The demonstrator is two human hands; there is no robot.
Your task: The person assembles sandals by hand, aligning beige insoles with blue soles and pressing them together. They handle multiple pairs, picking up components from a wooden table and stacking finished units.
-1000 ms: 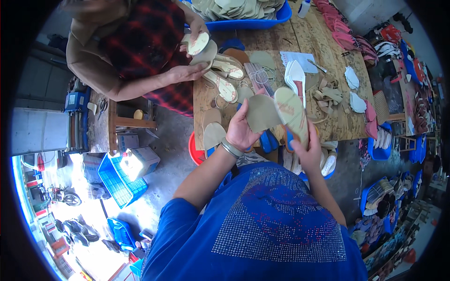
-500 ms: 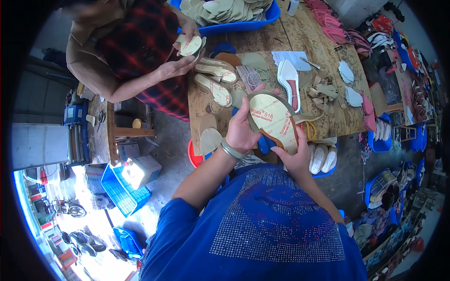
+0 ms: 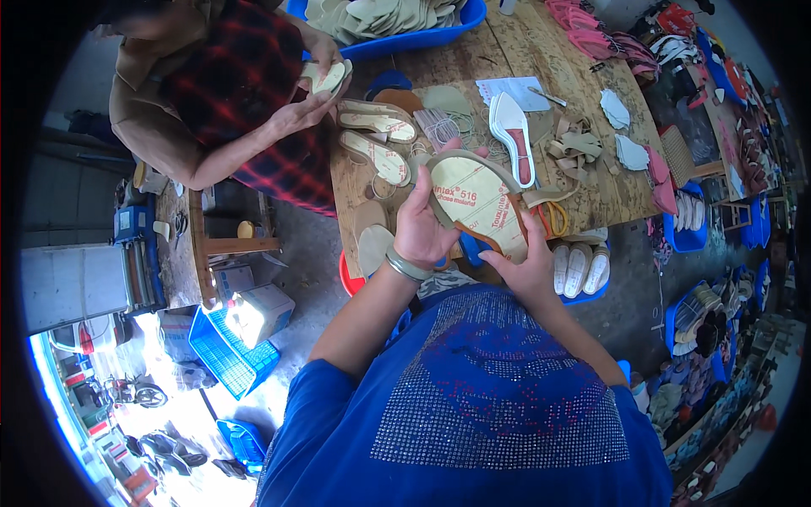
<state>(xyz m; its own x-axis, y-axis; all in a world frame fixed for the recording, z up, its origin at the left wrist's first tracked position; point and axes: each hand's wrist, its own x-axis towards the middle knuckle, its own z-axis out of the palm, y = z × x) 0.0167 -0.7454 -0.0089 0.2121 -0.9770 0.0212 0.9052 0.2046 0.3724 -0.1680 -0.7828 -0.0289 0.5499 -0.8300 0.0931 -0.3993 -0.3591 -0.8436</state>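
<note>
In front of my chest I hold a pale insole (image 3: pixel 473 196) with red print and a brownish strap along its edge. My left hand (image 3: pixel 420 224), a bangle at the wrist, grips its left side; the thumb is raised at the rim and some fingers are hidden underneath. My right hand (image 3: pixel 525 260) pinches the narrower near end, beside a loose strap end. Just beyond the right hand lie yellow-handled scissors (image 3: pixel 557 218). Ahead on the table is a bundle of white shoe soles (image 3: pixel 509 127). Two strapped insoles (image 3: pixel 378 158) lie to the left.
A person across the table's left corner holds several pale insoles (image 3: pixel 328 78). The wooden table (image 3: pixel 528 55) carries a blue tub (image 3: pixel 405 44) of cut pieces, tan straps (image 3: pixel 577 145), a paper sheet (image 3: pixel 513 93) and pink parts. A blue crate (image 3: pixel 232 359) stands on the floor at left.
My hands and the insole have shifted slightly left in view, and the scene has shifted as well. Both hands keep their hold. The other person's insoles are tilted differently.
</note>
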